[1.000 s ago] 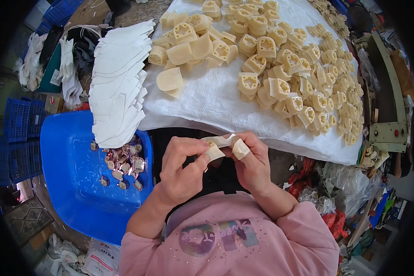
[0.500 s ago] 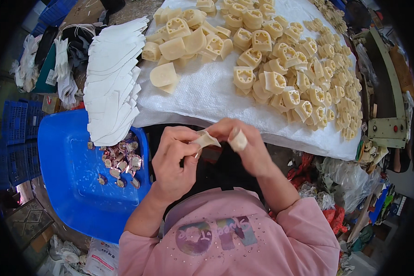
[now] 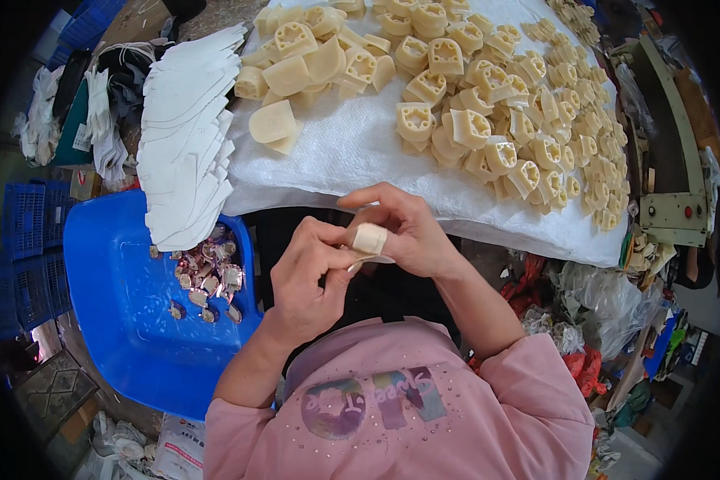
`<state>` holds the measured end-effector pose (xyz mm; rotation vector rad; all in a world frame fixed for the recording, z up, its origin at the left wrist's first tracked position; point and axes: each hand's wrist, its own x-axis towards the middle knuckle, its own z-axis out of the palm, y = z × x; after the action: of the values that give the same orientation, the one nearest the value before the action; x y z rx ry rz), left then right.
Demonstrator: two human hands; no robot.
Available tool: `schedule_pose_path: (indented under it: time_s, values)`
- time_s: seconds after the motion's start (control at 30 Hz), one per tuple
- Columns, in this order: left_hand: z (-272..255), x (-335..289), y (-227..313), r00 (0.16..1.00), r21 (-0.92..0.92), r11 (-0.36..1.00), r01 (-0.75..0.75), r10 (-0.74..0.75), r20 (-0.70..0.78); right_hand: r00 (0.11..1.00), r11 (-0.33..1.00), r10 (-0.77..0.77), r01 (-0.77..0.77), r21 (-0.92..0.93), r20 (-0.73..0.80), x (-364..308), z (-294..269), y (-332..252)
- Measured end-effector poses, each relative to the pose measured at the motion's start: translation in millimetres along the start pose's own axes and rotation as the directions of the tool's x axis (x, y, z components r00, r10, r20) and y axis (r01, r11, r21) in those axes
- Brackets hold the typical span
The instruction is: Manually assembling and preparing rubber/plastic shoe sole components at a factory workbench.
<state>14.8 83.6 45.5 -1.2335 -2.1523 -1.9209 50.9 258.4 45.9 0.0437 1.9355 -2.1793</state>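
Observation:
Close in front of my body both hands meet over a thin pale piece (image 3: 374, 259) with a curved edge. My left hand (image 3: 308, 276) pinches it between thumb and bent fingers. From the other side, my right hand (image 3: 412, 236) presses on it with the thumb, its index finger raised and bent. A beige wrap (image 3: 369, 240) covers that thumb and hides part of the piece. Beyond the hands, many cream moulded pieces (image 3: 444, 58), rounded and hollowed with holes, lie heaped on a white woven sheet (image 3: 328, 148).
Overlapping white cut strips (image 3: 186, 136) lie at the table's left edge, hanging over a blue plastic tub (image 3: 148, 336). Inside the tub are small shiny purple-and-beige pieces (image 3: 210, 284). A green metal frame with buttons (image 3: 676, 212) stands right, above clear plastic bags (image 3: 608, 308). Blue crates (image 3: 26, 228) stand left.
My right hand has moved left and turned, bringing its wrapped thumb over the pale piece. My left hand keeps its pinch. The view has shifted slightly.

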Motion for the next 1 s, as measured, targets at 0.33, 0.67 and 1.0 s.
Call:
schedule_pose_path:
  time_s: [0.33,0.67,1.0]
  values:
    - [23,-3,2,0.87,-0.563,0.782,0.268,-0.447,-0.207,0.904,0.882,-0.425,0.403,-0.245,-0.045,-2,7,9]
    - [12,3,9,0.847,-0.543,0.75,0.378,-0.517,-0.124,0.841,0.822,-0.503,0.395,-0.412,-0.198,-1,21,-5]
    - [-13,9,4,0.985,0.258,0.961,-0.096,0.128,-0.113,0.958,0.95,-0.286,0.287,0.126,-0.027,3,3,-14]
